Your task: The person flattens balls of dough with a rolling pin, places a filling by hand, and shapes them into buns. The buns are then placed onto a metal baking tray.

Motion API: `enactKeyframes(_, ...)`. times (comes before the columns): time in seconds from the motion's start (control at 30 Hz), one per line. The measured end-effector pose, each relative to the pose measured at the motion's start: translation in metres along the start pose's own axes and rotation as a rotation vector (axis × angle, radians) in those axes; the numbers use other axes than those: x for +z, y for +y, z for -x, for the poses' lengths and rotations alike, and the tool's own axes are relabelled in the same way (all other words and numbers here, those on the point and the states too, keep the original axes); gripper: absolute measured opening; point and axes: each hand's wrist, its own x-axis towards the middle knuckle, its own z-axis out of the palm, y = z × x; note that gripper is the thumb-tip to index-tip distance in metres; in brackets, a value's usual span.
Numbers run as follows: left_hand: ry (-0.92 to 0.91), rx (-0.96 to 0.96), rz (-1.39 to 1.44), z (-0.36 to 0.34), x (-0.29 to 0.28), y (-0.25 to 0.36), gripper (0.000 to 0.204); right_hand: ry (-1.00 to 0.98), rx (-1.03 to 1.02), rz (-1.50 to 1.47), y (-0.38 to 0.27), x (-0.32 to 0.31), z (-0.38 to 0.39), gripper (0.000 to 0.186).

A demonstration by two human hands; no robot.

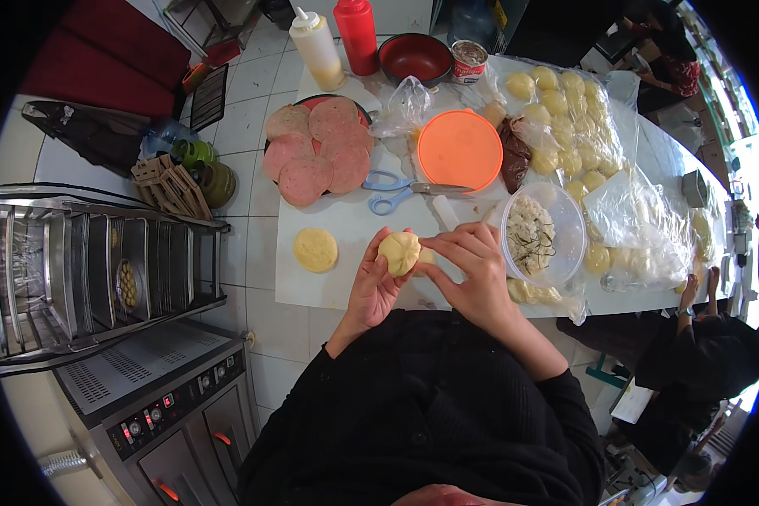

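Bare surface (352, 229) is offering a low passage just left of the left fingers (376, 244), ending at a flat dough round (315, 250). Beyond those fingers, blue-handled scissors (422, 187) are lying across the way, with pink meat slices (325, 152) crowding the far left. A white utensil (445, 212), then an orange lid (460, 150), are obstructing the space beyond the right fingers (457, 244); a clear tub (570, 226) is standing close on their right.

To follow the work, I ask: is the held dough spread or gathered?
Gathered: the dough in the left hand is rounded, with folds drawn together.
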Motion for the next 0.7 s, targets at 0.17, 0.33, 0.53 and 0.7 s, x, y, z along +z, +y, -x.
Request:
enactKeyframes(0.17,-0.066,0.031,-0.253,0.003,0.007,-0.006,0.047,-0.004,0.013,-0.019,0.007,0.022,0.012,0.019)
enactKeyframes(0.33,-0.057,-0.053,0.071,0.0,0.017,-0.002,0.053,0.064,-0.085,-0.037,0.015,0.024,0.009,0.016)
enactKeyframes(0.53,-0.075,-0.144,0.056,0.002,-0.008,-0.002,0.053,0.109,0.024,0.012,-0.003,0.008,0.003,0.014)
enactKeyframes(0.7,-0.142,-0.164,0.026,0.002,-0.009,-0.004,0.049,0.038,-0.109,-0.016,0.013,0.016,0.012,0.011)
